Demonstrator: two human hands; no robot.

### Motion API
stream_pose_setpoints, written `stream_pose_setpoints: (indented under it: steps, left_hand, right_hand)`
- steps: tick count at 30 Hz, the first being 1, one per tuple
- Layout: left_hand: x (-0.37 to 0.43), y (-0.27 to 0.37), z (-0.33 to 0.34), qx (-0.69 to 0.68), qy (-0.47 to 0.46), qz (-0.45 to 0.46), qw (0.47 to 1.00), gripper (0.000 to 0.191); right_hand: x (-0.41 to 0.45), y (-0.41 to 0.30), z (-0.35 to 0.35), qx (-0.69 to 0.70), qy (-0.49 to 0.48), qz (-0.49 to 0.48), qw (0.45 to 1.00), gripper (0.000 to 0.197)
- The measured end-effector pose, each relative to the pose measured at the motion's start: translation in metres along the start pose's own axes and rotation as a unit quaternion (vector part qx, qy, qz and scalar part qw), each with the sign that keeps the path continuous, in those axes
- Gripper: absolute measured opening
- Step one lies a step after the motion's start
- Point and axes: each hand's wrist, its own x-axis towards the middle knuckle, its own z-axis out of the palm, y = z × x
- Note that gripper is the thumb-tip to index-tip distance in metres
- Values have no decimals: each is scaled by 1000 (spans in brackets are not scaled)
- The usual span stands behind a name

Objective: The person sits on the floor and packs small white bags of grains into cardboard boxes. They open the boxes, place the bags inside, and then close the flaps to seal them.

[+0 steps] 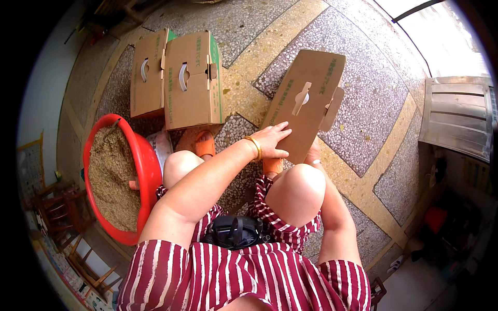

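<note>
A brown cardboard carton (307,93) with green print stands before my right knee, its lid shut around a white handle and a side flap sticking out. Across its near left part lies my left hand (272,140), fingers spread, a gold bangle at the wrist. My right hand (313,152) is at the carton's near right side, low down, largely hidden by the box and my knee; its fingers do not show. Two similar cartons, one at the left (148,77) and one beside it (190,81), stand close together with white handles on top.
A red plastic tub (146,163) of chaff-like bulk material (114,175) stands by my left leg, with a pale plastic bag (161,144) behind it. Wooden chairs (62,210) are at the lower left. A metal panel (455,112) is at the right.
</note>
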Motion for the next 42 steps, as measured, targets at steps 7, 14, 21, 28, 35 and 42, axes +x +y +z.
stream_pose_setpoints:
  steps: [7,14,21,28,35,42]
  left_hand:
    - [10,2,5,37,-86,-36,995,76]
    - [19,8,3,79,-131,-71,986,70]
    - [28,-3,15,97,-143,-57,983,64]
    - [36,-11,13,33,99,-152,983,70]
    - [31,-37,19,-153,31,-295,943,99]
    - [7,-32,9,-293,-17,-230,928,107]
  right_hand:
    - [-8,-32,-27,345,129,231,901,50]
    - [19,-21,-4,165,159,170,958,43]
    - [24,26,10,247,145,156,945,48]
    - [31,26,-7,250,65,200,945,41]
    - [65,7,-21,213,-11,242,947,38]
    - [132,5,-13,140,-165,226,950,42]
